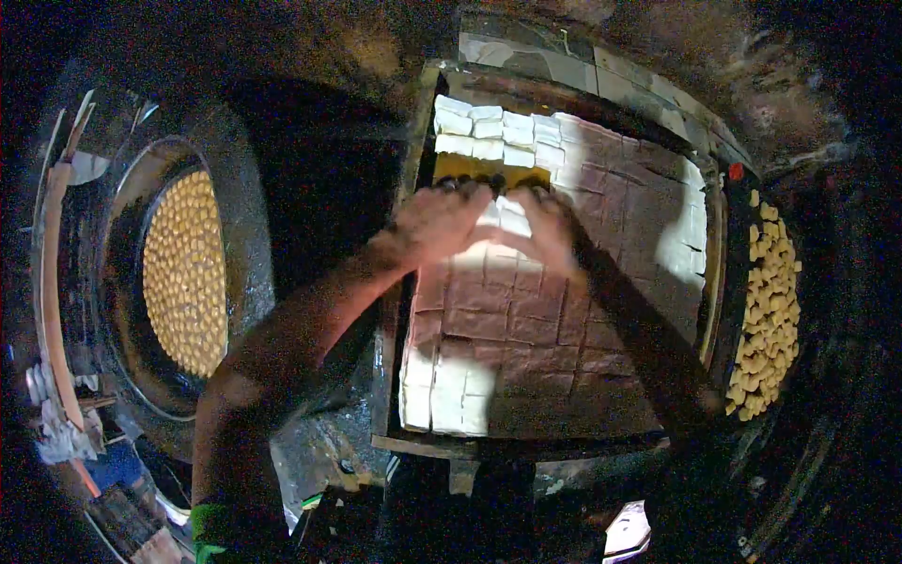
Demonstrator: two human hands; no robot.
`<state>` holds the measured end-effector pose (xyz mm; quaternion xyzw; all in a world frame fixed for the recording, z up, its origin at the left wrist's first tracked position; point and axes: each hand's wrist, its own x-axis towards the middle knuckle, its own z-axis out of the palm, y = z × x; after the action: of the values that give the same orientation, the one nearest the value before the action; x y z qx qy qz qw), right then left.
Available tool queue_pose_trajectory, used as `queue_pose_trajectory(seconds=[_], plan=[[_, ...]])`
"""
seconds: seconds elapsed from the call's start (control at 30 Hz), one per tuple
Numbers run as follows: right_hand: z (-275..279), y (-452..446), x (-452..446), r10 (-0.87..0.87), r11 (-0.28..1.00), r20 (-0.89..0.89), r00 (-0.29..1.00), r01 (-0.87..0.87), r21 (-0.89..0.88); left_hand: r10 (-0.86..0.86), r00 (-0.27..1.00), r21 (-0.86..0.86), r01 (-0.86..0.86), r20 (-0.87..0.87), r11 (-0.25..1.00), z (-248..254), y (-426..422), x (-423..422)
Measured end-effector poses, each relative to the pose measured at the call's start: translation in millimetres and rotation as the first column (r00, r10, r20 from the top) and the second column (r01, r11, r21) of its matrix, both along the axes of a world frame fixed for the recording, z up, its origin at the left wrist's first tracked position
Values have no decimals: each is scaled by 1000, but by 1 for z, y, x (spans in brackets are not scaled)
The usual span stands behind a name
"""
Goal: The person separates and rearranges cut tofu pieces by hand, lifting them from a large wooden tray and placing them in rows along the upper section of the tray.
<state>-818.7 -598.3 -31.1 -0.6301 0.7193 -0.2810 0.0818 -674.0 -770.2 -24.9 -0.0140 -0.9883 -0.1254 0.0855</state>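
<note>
A wooden tray [554, 449] holds soft white tofu blocks [564, 324], cut in a grid and mostly in shadow. My left hand [443, 221] and my right hand [549, 230] are side by side over its left half. Their fingers curl down over the far edge of a row of tofu, with the thumbs on the near side. Some white pieces show between the hands; the fingertips are in dark shadow. Just beyond the fingers lies a bare yellowish strip of tray bottom [498, 171]. Several separated tofu pieces [487, 132] sit past that strip, at the far left corner.
On the left, a large round pan [127, 329] holds many small golden pieces [188, 277]. A heap of yellow-brown cut pieces [769, 324] lies right of the tray. A small red object [736, 171] is at the tray's far right corner. Wooden planks [61, 291] edge the far left.
</note>
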Motion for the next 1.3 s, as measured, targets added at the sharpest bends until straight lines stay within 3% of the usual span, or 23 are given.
queue_pose_trajectory(seconds=[0.03,0.07,0.1,0.17,0.27,0.3,0.33,0.37,0.4,0.47,0.5,0.53,0.57,0.63,0.7,0.73,0.77,0.83,0.9,1.03,1.13,1.27,1.3], plan=[[2,-7,-7,-16,993,343,939,-24,113,72,991,135,-87,111,987,-6,-5,-7],[4,-10,-17,36,998,192,981,-45,45,59,998,208,-53,-26,977,0,-7,-12],[15,-10,-15,36,998,192,981,-46,44,60,998,207,-53,-25,977,13,-7,-11],[35,-3,-11,-73,962,479,875,-65,264,54,994,260,-76,92,963,29,-2,-5],[23,11,0,37,951,355,934,-142,274,29,990,245,-62,138,967,9,11,11],[30,10,3,130,914,199,971,-196,355,21,988,239,-58,153,969,6,17,16],[27,11,7,130,915,198,972,-194,354,66,998,105,-68,20,992,3,24,22],[19,12,11,85,977,-49,995,-74,202,91,989,-28,-95,-117,995,1,27,24],[12,15,17,-5,1000,-279,960,11,20,125,991,-42,-127,-57,991,-5,28,23],[1,23,26,28,996,-278,960,-2,93,138,990,-29,-137,24,990,-5,33,29],[-7,26,25,58,995,-446,893,-16,97,150,984,-20,-149,98,989,-3,37,32],[-13,28,25,78,995,-600,796,-28,92,102,994,-30,-101,50,994,-7,38,34],[-6,30,26,75,996,-605,792,-29,86,103,994,-35,-101,44,994,-1,42,38],[7,30,30,47,996,-596,801,7,88,145,981,122,-161,126,979,12,49,48],[13,26,32,-7,1000,-622,783,16,9,159,967,87,-179,199,980,23,42,42],[15,22,27,26,991,-313,949,17,132,168,945,64,-193,281,979,26,39,38],[5,20,21,29,986,-119,992,-9,166,177,915,44,-206,363,977,26,36,34],[-16,16,10,-17,978,276,961,-42,206,207,950,4,-214,233,977,-15,24,25],[-13,8,6,-31,935,292,956,-76,347,152,959,132,-187,241,973,-31,18,15],[-5,14,15,-24,958,224,974,-42,284,46,972,275,-111,231,955,-1,20,20],[2,20,23,-20,994,92,996,9,113,127,967,269,-186,223,945,-7,25,24],[16,16,24,54,972,-43,998,-43,232,148,985,144,-159,90,977,5,28,34],[-7,18,22,68,995,12,998,-68,75,126,976,192,-159,175,968,7,27,33]])
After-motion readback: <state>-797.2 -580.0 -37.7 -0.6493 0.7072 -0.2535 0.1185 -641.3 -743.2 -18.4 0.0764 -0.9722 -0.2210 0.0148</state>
